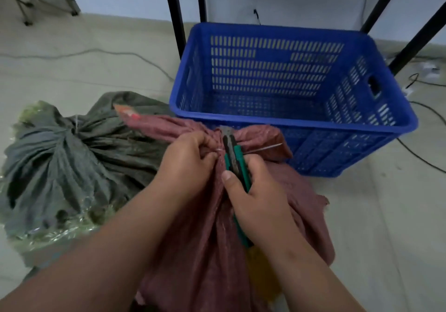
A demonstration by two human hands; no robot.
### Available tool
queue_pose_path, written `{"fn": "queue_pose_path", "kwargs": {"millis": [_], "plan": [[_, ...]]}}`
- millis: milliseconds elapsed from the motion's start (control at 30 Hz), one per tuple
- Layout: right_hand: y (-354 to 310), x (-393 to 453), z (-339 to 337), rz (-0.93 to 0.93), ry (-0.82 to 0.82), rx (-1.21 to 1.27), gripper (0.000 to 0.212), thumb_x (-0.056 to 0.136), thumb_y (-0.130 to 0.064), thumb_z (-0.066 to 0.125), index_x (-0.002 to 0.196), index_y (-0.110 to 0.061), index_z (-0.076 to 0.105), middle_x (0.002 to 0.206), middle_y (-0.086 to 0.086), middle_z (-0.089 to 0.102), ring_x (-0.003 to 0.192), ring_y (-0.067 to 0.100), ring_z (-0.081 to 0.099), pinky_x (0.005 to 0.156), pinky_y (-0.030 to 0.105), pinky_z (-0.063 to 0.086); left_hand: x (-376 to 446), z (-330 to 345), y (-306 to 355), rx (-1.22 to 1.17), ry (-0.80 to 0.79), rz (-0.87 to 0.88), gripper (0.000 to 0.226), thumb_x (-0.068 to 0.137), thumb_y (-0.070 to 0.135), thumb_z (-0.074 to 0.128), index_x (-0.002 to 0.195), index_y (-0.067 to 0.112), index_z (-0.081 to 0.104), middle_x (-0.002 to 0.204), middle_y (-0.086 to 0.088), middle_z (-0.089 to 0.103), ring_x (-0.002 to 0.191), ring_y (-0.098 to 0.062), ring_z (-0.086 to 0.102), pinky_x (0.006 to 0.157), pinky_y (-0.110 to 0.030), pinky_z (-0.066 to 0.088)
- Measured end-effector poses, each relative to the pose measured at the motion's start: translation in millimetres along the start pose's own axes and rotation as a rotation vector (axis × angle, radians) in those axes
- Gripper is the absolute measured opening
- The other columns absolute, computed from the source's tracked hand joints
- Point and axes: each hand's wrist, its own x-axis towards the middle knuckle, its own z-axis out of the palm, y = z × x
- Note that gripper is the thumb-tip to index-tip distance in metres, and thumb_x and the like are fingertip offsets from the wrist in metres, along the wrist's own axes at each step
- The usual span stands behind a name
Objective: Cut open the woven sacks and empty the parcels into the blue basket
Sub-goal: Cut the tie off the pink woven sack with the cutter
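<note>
Mid-frame, the red sack (pixel 217 215) neck's being bunched tight by the left hand (pixel 185 159) so the tie's getting sliced with the cutter (pixel 233 157) gripped in the right hand (pixel 255 191).

A reddish woven sack (pixel 304 191) lies on the floor just in front of the blue basket (pixel 296 118), its mouth gathered into a tight neck that points toward the basket's near wall. A thin tie is wound round that neck. To its left sits a second, grey-green woven sack (pixel 60 162), full and rounded, its top bunched and tied shut. The basket is a rectangular plastic crate with slotted walls, upright, nothing showing inside.
</note>
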Motion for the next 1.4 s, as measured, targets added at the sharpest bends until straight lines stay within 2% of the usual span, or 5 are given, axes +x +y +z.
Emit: {"fn": "queue_pose_path", "kwargs": {"millis": [133, 367, 700, 1133, 1400], "plan": [[12.7, -7.0, 10.4, 0.054, -0.103, -0.093, 0.009, 0.095, -0.029, 0.049, 0.088, -0.027, 0.045, 0.073, -0.004, 0.058, 0.066, 0.010, 0.055, 0.057, 0.027, 0.040, -16.9, 12.0, -23.5, 0.010, -0.025, -0.088, 0.020, 0.083, 0.014, 0.069, 0.073, 0.026, 0.057, 0.070, 0.014, 0.059, 0.068, -0.008, 0.057, 0.057, -0.013, 0.036], [17.2, -30.5, 17.9, 0.111, -0.243, -0.264, 0.043, 0.095, -0.025, 0.049, 0.137, -0.032, 0.045, 0.125, -0.001, 0.065, 0.113, 0.022, 0.058, 0.082, 0.028, 0.040, -41.7, 13.2, -43.2, -0.233, -0.117, -0.294, 0.010, 0.085, 0.017, 0.068, 0.074, 0.017, 0.069, 0.064, 0.002, 0.067, 0.056, -0.011, 0.054, 0.062, -0.027, 0.045], [28.0, -37.7, 18.9, 0.088, -0.272, -0.322, 0.010, 0.093, -0.031, 0.048, 0.099, -0.025, 0.053, 0.088, 0.000, 0.067, 0.086, 0.024, 0.062, 0.075, 0.039, 0.049, -38.8, 8.3, -38.0, 0.056, -0.073, -0.198, 0.014, 0.078, 0.018, 0.074, 0.070, 0.022, 0.064, 0.069, 0.009, 0.066, 0.069, -0.012, 0.062, 0.064, -0.023, 0.045], [21.3, -38.6, 32.6, 0.012, -0.188, -0.463, 0.016, 0.096, -0.032, 0.042, 0.109, -0.025, 0.049, 0.100, 0.007, 0.068, 0.093, 0.033, 0.063, 0.073, 0.042, 0.047, -43.5, 13.6, -44.7, -0.475, -0.083, -0.475, 0.023, 0.078, -0.001, 0.072, 0.062, 0.013, 0.064, 0.057, -0.006, 0.060, 0.047, -0.015, 0.047, 0.052, -0.024, 0.039], [18.6, -43.3, 33.6, 0.001, -0.167, -0.480, 0.026, 0.096, -0.031, 0.043, 0.120, -0.025, 0.050, 0.106, 0.008, 0.069, 0.098, 0.034, 0.063, 0.077, 0.042, 0.048, -51.8, 11.3, -48.4, -0.331, -0.075, -0.367, 0.014, 0.074, 0.008, 0.077, 0.069, 0.017, 0.067, 0.061, -0.002, 0.064, 0.052, -0.016, 0.051, 0.058, -0.030, 0.045]]}}
